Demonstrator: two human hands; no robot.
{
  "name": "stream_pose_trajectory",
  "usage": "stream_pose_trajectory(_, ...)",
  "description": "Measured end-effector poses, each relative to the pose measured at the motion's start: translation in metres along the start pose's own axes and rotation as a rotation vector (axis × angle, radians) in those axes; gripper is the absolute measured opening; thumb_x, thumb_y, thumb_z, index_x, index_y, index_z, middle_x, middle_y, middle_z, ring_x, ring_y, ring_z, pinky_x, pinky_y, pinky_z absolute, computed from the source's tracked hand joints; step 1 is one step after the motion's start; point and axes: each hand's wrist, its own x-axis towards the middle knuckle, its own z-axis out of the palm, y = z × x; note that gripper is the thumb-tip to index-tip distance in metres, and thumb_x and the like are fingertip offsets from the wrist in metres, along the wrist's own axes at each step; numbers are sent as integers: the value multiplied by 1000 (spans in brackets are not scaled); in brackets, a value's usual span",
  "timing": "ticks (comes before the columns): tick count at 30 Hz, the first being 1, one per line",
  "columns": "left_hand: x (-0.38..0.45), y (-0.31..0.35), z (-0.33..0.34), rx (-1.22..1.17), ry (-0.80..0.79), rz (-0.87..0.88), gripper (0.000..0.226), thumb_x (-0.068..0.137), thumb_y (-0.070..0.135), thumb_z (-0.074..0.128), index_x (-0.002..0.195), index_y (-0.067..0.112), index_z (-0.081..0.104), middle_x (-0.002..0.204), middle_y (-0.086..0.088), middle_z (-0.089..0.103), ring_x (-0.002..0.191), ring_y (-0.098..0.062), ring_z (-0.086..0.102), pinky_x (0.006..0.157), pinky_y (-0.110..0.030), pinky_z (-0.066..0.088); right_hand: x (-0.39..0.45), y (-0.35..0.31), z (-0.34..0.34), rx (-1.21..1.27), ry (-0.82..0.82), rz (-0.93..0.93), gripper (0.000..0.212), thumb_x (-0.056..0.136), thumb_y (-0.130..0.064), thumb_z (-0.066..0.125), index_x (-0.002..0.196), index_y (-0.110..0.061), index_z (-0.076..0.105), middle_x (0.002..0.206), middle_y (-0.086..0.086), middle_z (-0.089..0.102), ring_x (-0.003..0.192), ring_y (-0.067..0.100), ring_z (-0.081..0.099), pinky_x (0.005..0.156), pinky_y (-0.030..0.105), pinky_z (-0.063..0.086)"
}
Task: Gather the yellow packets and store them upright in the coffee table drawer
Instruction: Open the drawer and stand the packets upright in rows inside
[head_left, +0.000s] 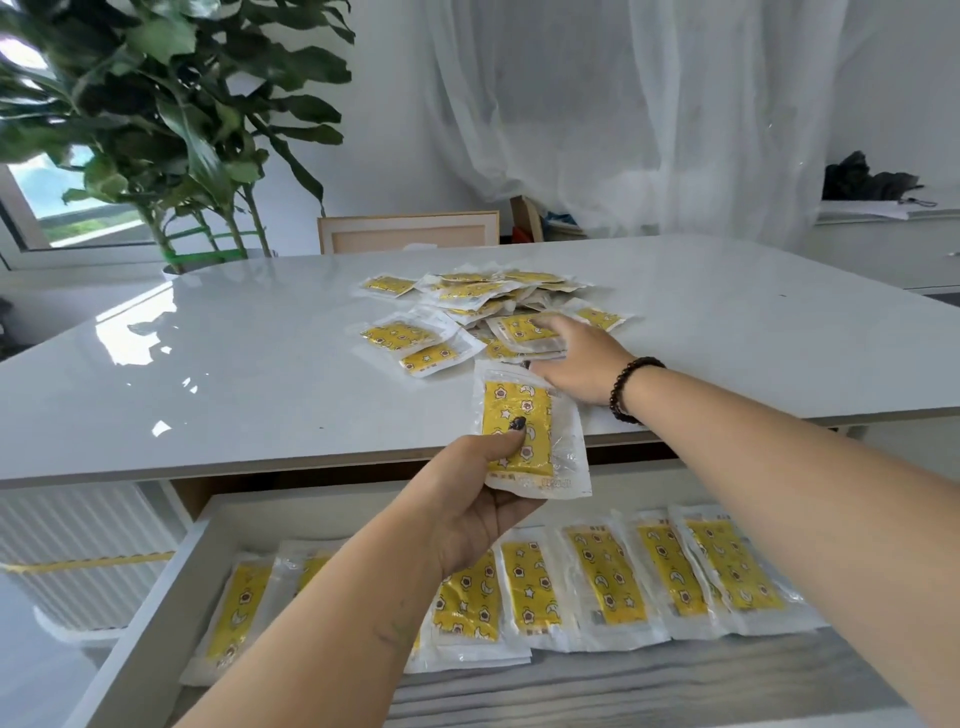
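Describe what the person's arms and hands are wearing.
Both forearms are bare, no sleeves in view. The right wrist carries a bracelet of dark round beads. The left hand has a dark-painted thumbnail. No rings or gloves show on the right hand.
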Motion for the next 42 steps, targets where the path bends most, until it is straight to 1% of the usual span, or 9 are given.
stream_pose_trajectory(5, -1, -2, 1, 5, -25, -16, 18, 90, 3, 59, 106, -4, 64, 88, -17, 73, 74, -26, 71, 59, -37, 61, 3, 10, 1, -167, -7, 0, 60, 89, -49, 52, 141, -22, 42, 144, 2, 47, 129, 23, 46, 106, 39, 40)
stream_pose_trajectory(9, -2, -1, -2, 28, -46, -42, 21, 87, 0, 61, 107, -4, 64, 91, -18, 73, 77, -28, 71, 64, -40, 61, -13, 9, -5, -406, 156, -71, 31, 94, -38, 48, 109, -17, 65, 113, 5, 66, 102, 25, 60, 84, 36, 51)
stream_pose_trajectory(12, -3, 1, -1, 26, -53, -45, 21, 86, 1, 61, 106, -3, 66, 91, -18, 74, 78, -29, 71, 66, -40, 60, -20, 6, -5, -597, 252, -139, 24, 96, -21, 39, 78, -13, 55, 91, 7, 64, 84, 28, 59, 63, 30, 41)
stream_pose_trajectory(18, -5, 2, -1, 6, -73, -49, 17, 87, 6, 61, 103, -1, 65, 92, -19, 74, 79, -31, 71, 68, -41, 60, -34, 22, -11, 34, 577, -116, 15, 89, -11, 57, 91, -7, 71, 89, 6, 70, 70, 16, 54, 65, 17, 45)
stream_pose_trajectory(20, -3, 2, -2, -10, -70, -43, 19, 88, 11, 61, 104, 1, 65, 94, -18, 74, 80, -32, 71, 70, -42, 60, -48, 21, -15, 195, 549, -119, 13, 90, -10, 58, 95, -7, 70, 86, 5, 70, 57, 9, 59, 59, 4, 41)
stream_pose_trajectory(25, 3, -3, -1, -55, -57, -6, 28, 91, 30, 60, 105, 6, 66, 86, -16, 73, 72, -30, 70, 65, -40, 61, -94, 16, -17, 410, 268, -248, 21, 86, -5, 65, 84, -26, 69, 86, -10, 72, 82, 1, 68, 81, 17, 53)
stream_pose_trajectory(32, 0, -3, -2, -132, -70, -25, 65, 89, 58, 50, 107, -2, 67, 96, -21, 73, 73, -33, 71, 59, -40, 60, -121, 25, -19, 460, 107, -339, 10, 82, -10, 68, 83, -17, 75, 94, -9, 71, 93, 5, 67, 85, 18, 52)
stream_pose_trajectory(38, -5, -3, 4, 12, -52, -21, 22, 86, 17, 67, 100, 0, 67, 85, -16, 74, 73, -27, 71, 62, -37, 60, -119, 17, -20, 399, -35, -349, 10, 82, -6, 70, 84, -12, 77, 94, -6, 73, 94, 7, 67, 85, 20, 52)
stream_pose_trajectory(42, -3, -3, 4, 10, -58, -26, 17, 87, 10, 65, 100, 0, 65, 85, -15, 75, 71, -26, 73, 61, -39, 61, -87, 8, -27, 440, 211, -198, 7, 83, -14, 69, 83, -12, 76, 82, -1, 73, 77, 8, 65, 70, 22, 51)
